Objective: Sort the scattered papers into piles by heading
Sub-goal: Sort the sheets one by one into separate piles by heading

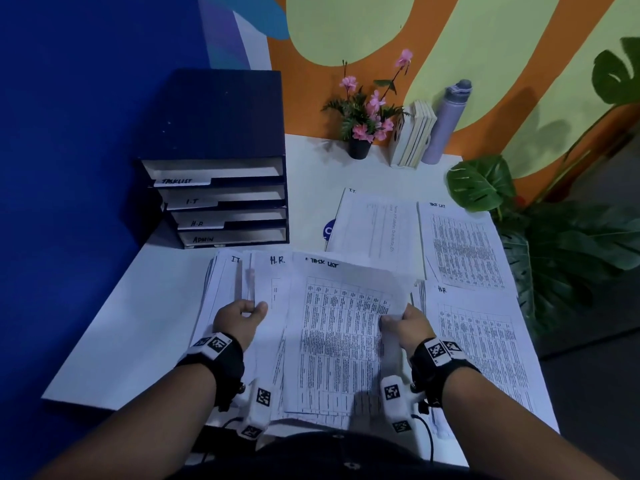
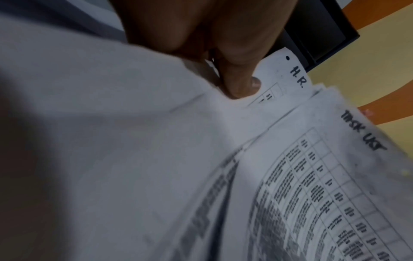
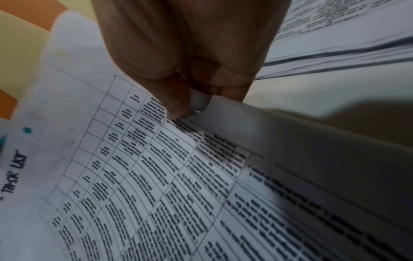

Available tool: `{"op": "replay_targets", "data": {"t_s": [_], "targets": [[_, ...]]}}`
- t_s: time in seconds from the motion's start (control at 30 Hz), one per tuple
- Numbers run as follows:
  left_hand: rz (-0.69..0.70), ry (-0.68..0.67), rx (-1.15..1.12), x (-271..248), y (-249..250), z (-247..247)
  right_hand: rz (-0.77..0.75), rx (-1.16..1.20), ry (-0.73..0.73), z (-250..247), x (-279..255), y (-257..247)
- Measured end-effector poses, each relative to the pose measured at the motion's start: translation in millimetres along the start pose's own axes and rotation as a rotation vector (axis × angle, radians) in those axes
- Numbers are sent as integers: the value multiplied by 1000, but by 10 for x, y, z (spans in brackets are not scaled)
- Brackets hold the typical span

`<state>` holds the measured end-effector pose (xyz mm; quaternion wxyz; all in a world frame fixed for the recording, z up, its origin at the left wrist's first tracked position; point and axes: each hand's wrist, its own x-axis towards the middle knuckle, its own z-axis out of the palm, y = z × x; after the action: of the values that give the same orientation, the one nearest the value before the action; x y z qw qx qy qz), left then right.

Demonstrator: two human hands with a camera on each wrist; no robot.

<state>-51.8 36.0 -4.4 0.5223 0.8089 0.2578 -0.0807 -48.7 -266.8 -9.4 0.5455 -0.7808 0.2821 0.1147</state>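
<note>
my right hand [image 1: 407, 325] fingers [image 3: 176, 106] pinch the task list sheet [image 1: 339, 334] at its right edge. my left hand [image 1: 239, 318] fingers [image 2: 236, 84] clamp the h.r. sheet [image 1: 273, 289] just beside it, above the tabletop [image 1: 138, 323]

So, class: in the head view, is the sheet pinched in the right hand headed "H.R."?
No, the sheet pinched by the right hand is headed "TASK LIST" at its top.

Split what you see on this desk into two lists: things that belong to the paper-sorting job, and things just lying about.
Part of the job:
- TASK LIST sheet, pinched by the right hand
- unsorted stack, held by the left hand
- I.T. pile
- TASK LIST pile
- H.R. pile

Just lying about:
- flower pot
- books
- water bottle
- labelled tray rack
</note>
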Motion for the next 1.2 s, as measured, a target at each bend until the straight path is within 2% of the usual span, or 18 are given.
{"op": "replay_targets", "data": {"t_s": [0.1,0.27,0.47,0.67,0.77,0.83,0.9,0.97,1.0,1.07,1.2], "targets": [[22,20,55,20,-16,-23,-28,-46,44,-79,-12,8],[38,-21,80,2,4,5,-75,-75,-29,-93,66,-5],[143,-5,93,-92,150,40,-111,0,-65,-29,134,-98],[75,-96,-40,-96,296,145,-188,110,-98,-24,41,-345],[182,-92,30,-163,367,238,-193,130,-83,12,67,-395],[180,-45,7,-147,394,280,-189,115,-130,-8,78,-397],[136,39,-30,-87,418,297,-142,40,-249,-69,66,-359],[88,99,-79,-17,433,306,-114,-132,-394,-136,-10,-309],[68,113,-92,10,432,308,-124,-210,-399,-156,-15,-261],[48,134,-50,15,438,318,-170,-258,-271,-201,-9,-204],[46,197,88,-42,416,352,-183,-48,42,-466,169,-306]]}}
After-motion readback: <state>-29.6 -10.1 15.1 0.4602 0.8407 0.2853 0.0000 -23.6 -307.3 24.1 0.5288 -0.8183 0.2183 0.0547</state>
